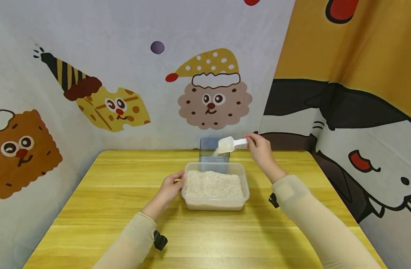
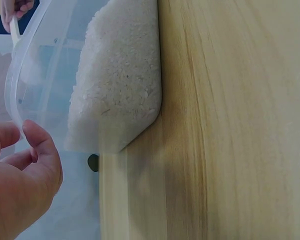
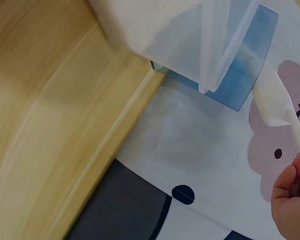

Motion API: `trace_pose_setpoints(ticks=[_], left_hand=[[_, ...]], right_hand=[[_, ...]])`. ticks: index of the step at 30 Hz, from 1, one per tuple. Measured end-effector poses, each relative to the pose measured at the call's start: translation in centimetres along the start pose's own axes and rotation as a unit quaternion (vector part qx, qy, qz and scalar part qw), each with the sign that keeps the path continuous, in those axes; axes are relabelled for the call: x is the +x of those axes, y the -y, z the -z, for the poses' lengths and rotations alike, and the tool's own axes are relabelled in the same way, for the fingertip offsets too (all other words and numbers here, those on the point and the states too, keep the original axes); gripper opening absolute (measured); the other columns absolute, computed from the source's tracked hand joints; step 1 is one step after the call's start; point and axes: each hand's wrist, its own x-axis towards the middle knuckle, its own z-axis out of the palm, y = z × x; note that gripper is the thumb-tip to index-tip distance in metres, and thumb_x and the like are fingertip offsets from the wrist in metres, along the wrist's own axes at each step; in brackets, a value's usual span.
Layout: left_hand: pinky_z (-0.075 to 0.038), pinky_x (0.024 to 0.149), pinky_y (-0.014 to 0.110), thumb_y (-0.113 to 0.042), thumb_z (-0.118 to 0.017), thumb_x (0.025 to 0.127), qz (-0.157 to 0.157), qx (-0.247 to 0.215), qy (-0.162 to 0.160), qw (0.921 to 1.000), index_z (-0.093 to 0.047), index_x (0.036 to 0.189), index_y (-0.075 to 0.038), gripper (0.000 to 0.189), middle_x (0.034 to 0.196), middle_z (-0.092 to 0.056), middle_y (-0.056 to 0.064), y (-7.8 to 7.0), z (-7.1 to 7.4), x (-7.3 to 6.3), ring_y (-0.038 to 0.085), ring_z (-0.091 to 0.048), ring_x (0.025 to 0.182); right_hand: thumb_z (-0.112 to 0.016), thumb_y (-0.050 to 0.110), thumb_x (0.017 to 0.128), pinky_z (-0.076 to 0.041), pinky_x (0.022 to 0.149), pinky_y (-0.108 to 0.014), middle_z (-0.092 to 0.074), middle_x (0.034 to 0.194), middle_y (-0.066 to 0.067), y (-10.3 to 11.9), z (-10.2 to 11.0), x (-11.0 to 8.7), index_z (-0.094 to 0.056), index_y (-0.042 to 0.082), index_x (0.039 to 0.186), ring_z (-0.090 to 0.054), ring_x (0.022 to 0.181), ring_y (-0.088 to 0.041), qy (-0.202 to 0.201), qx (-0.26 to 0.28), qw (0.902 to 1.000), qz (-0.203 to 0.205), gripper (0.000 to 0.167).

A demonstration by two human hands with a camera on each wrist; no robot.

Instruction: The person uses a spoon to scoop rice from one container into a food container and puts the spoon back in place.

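Note:
In my right hand is the handle of a white scoop, pinched between thumb and fingers. The scoop tilts over a blue see-through box, and rice grains fall from its lip into the box. A clear plastic tub stands in front of that box, with a deep bed of white rice inside. My left hand grips the tub's left rim, thumb and fingertips meeting at its edge in the left wrist view. The lower part of the blue box is partly hidden behind the tub.
A yellow wood-grain table carries both containers, the blue box near its back edge. Right behind hangs a cloth backdrop printed with cartoon faces. A small black device is strapped at the left wrist, another at the right.

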Motion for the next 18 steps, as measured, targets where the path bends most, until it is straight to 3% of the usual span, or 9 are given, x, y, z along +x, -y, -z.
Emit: trace_pose_setpoints(ticks=[6,10,12,15,18], left_hand=[[-0.050,0.085,0.034,-0.015,-0.049,0.099,0.002,-0.003,0.003,1.0000,-0.043,0.141,-0.003,0.044,0.125,-0.048,0.016,0.0,0.0,0.1,0.028,-0.054,0.105],[-0.050,0.084,0.033,-0.014,-0.049,0.099,-0.001,-0.001,0.003,1.0000,-0.044,0.140,-0.004,0.043,0.124,-0.048,0.016,0.0,0.0,0.0,0.027,-0.054,0.104],[-0.051,0.083,0.032,-0.014,-0.049,0.099,-0.006,0.002,0.001,1.0000,-0.045,0.140,-0.003,0.042,0.123,-0.049,0.016,0.0,0.0,0.0,0.026,-0.055,0.102],[-0.051,0.081,0.031,-0.014,-0.049,0.099,-0.008,0.004,-0.004,0.9999,-0.046,0.139,-0.003,0.041,0.120,-0.050,0.014,0.0,0.0,-0.1,0.025,-0.055,0.100],[-0.050,0.080,0.029,-0.014,-0.050,0.099,-0.005,0.003,-0.008,1.0000,-0.047,0.139,-0.003,0.041,0.119,-0.050,0.012,-0.1,-0.1,-0.1,0.024,-0.055,0.100]], right_hand=[[-0.049,0.010,0.098,-0.048,0.071,-0.039,-0.065,0.100,-0.014,0.4,-0.1,-0.5,-0.068,0.003,0.107,-0.058,0.081,-0.026,0.009,-0.057,0.9916,0.116,0.022],[-0.053,0.008,0.096,-0.049,0.086,-0.043,-0.066,0.103,-0.010,0.6,-0.2,-0.8,-0.068,0.005,0.105,-0.060,0.097,-0.027,0.020,-0.113,0.9749,0.191,0.018],[-0.055,0.005,0.095,-0.048,0.090,-0.044,-0.067,0.100,-0.010,0.7,-0.1,-1.0,-0.068,0.005,0.104,-0.060,0.097,-0.027,0.023,-0.128,0.9657,0.225,0.016],[-0.056,0.002,0.093,-0.047,0.093,-0.043,-0.067,0.098,-0.008,0.7,-0.2,-1.1,-0.069,0.005,0.102,-0.061,0.096,-0.026,0.022,-0.136,0.9579,0.252,0.016],[-0.056,0.002,0.093,-0.048,0.092,-0.043,-0.067,0.097,-0.008,0.7,-0.2,-1.3,-0.069,0.005,0.102,-0.060,0.095,-0.025,0.020,-0.126,0.9619,0.242,0.016]])
